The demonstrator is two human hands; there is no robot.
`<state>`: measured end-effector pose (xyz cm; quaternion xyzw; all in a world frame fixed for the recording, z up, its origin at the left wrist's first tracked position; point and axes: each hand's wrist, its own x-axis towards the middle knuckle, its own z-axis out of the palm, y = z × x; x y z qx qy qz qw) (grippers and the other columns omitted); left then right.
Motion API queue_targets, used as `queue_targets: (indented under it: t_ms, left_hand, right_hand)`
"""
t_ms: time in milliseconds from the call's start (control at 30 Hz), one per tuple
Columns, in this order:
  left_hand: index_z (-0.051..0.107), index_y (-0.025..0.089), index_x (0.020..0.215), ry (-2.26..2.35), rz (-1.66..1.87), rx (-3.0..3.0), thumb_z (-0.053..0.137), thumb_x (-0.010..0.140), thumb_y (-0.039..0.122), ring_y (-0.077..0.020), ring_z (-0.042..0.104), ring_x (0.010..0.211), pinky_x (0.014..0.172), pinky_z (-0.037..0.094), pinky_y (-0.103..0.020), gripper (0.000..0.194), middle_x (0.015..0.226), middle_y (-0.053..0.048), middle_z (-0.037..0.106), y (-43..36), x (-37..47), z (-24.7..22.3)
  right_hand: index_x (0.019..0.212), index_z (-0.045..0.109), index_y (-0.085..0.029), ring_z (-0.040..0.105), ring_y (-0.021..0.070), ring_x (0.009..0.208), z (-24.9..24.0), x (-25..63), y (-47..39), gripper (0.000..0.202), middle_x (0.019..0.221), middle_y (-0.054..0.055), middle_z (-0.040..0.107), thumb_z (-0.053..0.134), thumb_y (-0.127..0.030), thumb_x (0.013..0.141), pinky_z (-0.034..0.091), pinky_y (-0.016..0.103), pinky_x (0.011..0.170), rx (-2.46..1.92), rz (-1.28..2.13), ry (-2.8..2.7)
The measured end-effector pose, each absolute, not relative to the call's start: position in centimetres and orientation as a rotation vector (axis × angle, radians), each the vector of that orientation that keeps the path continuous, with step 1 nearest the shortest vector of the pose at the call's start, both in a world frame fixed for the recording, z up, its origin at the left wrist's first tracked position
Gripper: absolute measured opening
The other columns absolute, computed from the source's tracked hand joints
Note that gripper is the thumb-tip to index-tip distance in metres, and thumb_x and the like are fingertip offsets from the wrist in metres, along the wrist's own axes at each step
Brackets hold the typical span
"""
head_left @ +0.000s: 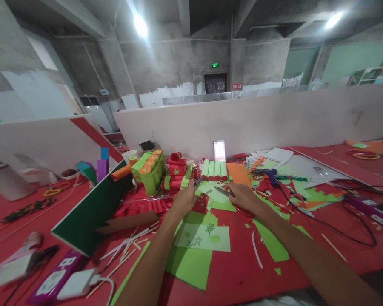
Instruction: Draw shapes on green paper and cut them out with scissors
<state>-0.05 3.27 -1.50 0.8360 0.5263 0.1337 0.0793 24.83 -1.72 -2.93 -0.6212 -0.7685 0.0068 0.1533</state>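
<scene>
Left hand [185, 199] pinching a small grey piece, right hand [241, 196] gripping metal scissors [221, 191]; flat green paper [220, 193] beneath

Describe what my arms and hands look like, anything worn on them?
Both forearms are bare as far as the picture shows: no sleeves, gloves, watch or bands in sight. The left hand and right hand are bare too. Rings are too small to tell at this distance. The upper arms fall outside the picture.

The right hand [242, 196] holds scissors [222, 191] beside the left hand [185, 199] over green paper [217, 196].
</scene>
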Motion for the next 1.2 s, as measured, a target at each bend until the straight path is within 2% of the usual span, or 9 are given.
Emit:
queue_targets:
  t_ms: [200,433,533,633,733,900,1033,1100,1200]
  left_hand:
    - [0.043,0.021,0.118,1.51,0.462,2.452,0.023,0.095,0.035,-0.0238,0.059,0.066,0.06,0.038,-0.028,0.033,0.078,-0.008,0.062,2.6,0.4,-0.5]
    - [0.045,0.022,0.115,1.273,0.582,2.458,0.025,0.096,0.04,-0.018,0.051,0.058,0.053,0.032,-0.024,0.034,0.067,0.0,0.052,2.4,0.9,-0.8]
    - [0.047,0.022,0.114,1.122,0.603,2.442,0.027,0.095,0.045,-0.0153,0.048,0.056,0.053,0.032,-0.023,0.036,0.065,0.002,0.049,2.1,1.1,-0.6]
    - [0.05,0.021,0.106,0.996,0.634,2.434,0.029,0.095,0.046,-0.0139,0.047,0.058,0.055,0.034,-0.023,0.035,0.067,0.003,0.05,1.4,1.7,-0.6]
    - [0.052,0.02,0.094,0.902,0.653,2.442,0.03,0.095,0.046,-0.0136,0.049,0.061,0.058,0.037,-0.023,0.034,0.069,0.002,0.053,0.8,2.7,-0.9]
    - [0.053,0.019,0.088,0.877,0.646,2.442,0.032,0.094,0.048,-0.0139,0.053,0.066,0.061,0.04,-0.024,0.037,0.074,0.0,0.058,1.0,3.2,-1.6]
    - [0.054,0.019,0.104,1.128,0.633,2.421,0.042,0.091,0.044,-0.0189,0.06,0.086,0.073,0.045,-0.028,0.03,0.096,-0.005,0.065,2.1,2.2,-2.3]
    - [0.052,0.019,0.115,1.301,0.599,2.446,0.047,0.089,0.038,-0.022,0.06,0.095,0.079,0.045,-0.031,0.032,0.115,-0.01,0.061,2.6,1.7,-2.9]
    - [0.048,0.021,0.126,1.353,0.55,2.495,0.046,0.089,0.034,-0.0243,0.056,0.109,0.086,0.045,-0.032,0.039,0.128,-0.011,0.054,3.1,1.3,-3.7]
  right_hand:
    - [0.105,0.062,-0.02,0.061,0.0201,0.082,-1.5,26.0,-2.1,0.024,0.092,0.007,0.068,0.051,-0.021,0.084,0.031,0.026,0.066,-1.884,-0.113,-2.093]
    - [0.103,0.062,-0.018,0.062,0.0234,0.081,-1.8,28.1,-1.7,0.021,0.091,0.01,0.067,0.057,-0.022,0.082,0.034,0.027,0.067,-2.152,-0.114,-2.035]
    - [0.102,0.062,-0.017,0.061,0.0243,0.089,-1.8,28.1,-1.5,0.02,0.095,0.012,0.066,0.055,-0.024,0.085,0.038,0.029,0.072,-2.109,-0.116,-2.013]
    - [0.106,0.062,-0.017,0.06,0.0215,0.089,-1.5,27.1,-1.6,0.027,0.098,0.01,0.066,0.059,-0.032,0.084,0.042,0.029,0.075,-1.696,0.206,-1.983]
    - [0.113,0.061,-0.018,0.061,0.0179,0.076,-1.5,25.2,-1.9,0.04,0.089,0.005,0.067,0.062,-0.042,0.081,0.045,0.027,0.065,-1.23,0.746,-1.85]
    - [0.091,0.067,-0.016,0.056,0.0139,0.063,-2.2,23.2,-1.8,0.039,0.074,0.003,0.065,0.069,-0.049,0.071,0.043,0.024,0.054,-1.102,0.929,-1.513]
    - [0.083,0.059,-0.017,0.052,0.0107,0.053,-2.6,24.0,-1.0,0.043,0.065,-0.001,0.06,0.067,-0.057,0.069,0.041,0.021,0.047,-1.061,0.985,-1.104]
    - [0.079,0.054,-0.019,0.05,0.0092,0.05,-2.6,24.7,-0.6,0.043,0.061,-0.003,0.056,0.067,-0.059,0.069,0.041,0.02,0.046,-1.041,0.995,-0.987]
    - [0.072,0.045,-0.021,0.045,0.0074,0.046,-2.7,25.5,-0.3,0.045,0.055,-0.006,0.049,0.064,-0.062,0.071,0.04,0.019,0.044,-1.044,1.004,-0.976]
